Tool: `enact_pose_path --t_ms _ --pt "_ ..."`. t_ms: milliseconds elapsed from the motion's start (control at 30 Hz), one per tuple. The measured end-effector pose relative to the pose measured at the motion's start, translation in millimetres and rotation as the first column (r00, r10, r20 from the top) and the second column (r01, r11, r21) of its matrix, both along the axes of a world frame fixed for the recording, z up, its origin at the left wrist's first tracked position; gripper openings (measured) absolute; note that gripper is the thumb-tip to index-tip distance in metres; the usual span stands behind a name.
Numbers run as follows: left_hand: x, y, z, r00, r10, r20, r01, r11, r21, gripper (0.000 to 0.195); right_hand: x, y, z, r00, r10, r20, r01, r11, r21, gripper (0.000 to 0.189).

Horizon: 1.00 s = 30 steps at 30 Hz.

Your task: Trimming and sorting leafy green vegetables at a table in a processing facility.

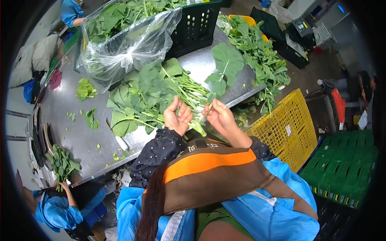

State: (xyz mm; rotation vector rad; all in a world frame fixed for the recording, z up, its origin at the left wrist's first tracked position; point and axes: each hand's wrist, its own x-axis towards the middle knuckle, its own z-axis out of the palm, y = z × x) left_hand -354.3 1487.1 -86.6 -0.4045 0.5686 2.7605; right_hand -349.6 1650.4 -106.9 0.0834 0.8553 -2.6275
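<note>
My left hand [178, 116] is closed round the stalk of a leafy green vegetable, whose pale cut end [199, 129] points down towards my apron. Close on its right, my right hand [219, 116] pinches a leaf stem between thumb and fingers; the large leaf [227, 61] spreads above that hand. Beyond both hands, a heap of leafy greens [150, 87] lies on the metal table [99, 156]. A white-handled knife [121, 143] rests near the table's front edge, left of my left hand. Behind the heap stands a dark green crate [196, 33] lined with clear plastic and filled with greens.
More greens [262, 57] hang past the table's right end, by a yellow crate [283, 129] and stacked green crates [337, 165]. At lower left a co-worker [60, 208] holds a bunch of greens [61, 164]. Another person's blue sleeve [71, 13] shows at upper left. Leaf scraps [91, 119] lie on the table.
</note>
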Motion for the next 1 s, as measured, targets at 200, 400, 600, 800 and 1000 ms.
enact_pose_path --t_ms 200,400,600,800,1000 --pt "-10.4 -52.0 22.8 0.959 0.282 -0.031 -0.284 0.947 -0.152 0.036 -50.5 104.1 12.2 0.813 -0.578 -0.071 0.582 0.810 0.069 0.015" --pt "-17.8 -27.5 22.3 0.978 0.209 -0.004 -0.202 0.939 -0.277 0.030 -95.2 145.8 18.2 0.978 -0.195 -0.079 0.167 0.494 0.853 0.027" --pt "-43.4 -6.5 16.1 0.997 -0.060 0.040 0.068 0.965 -0.254 0.021 -119.4 69.0 -64.5 0.875 0.249 -0.415 0.370 0.209 0.905 0.048" --pt "-59.8 -4.5 -20.4 0.980 0.090 0.177 0.020 0.843 -0.538 0.040 -118.4 14.5 -47.1 0.720 0.616 -0.320 0.413 -0.010 0.911 0.015" --pt "-61.4 -16.0 -28.7 0.993 -0.010 0.120 0.061 0.899 -0.434 0.033 -104.6 99.0 43.6 0.818 0.379 -0.432 0.427 0.102 0.898 0.028"
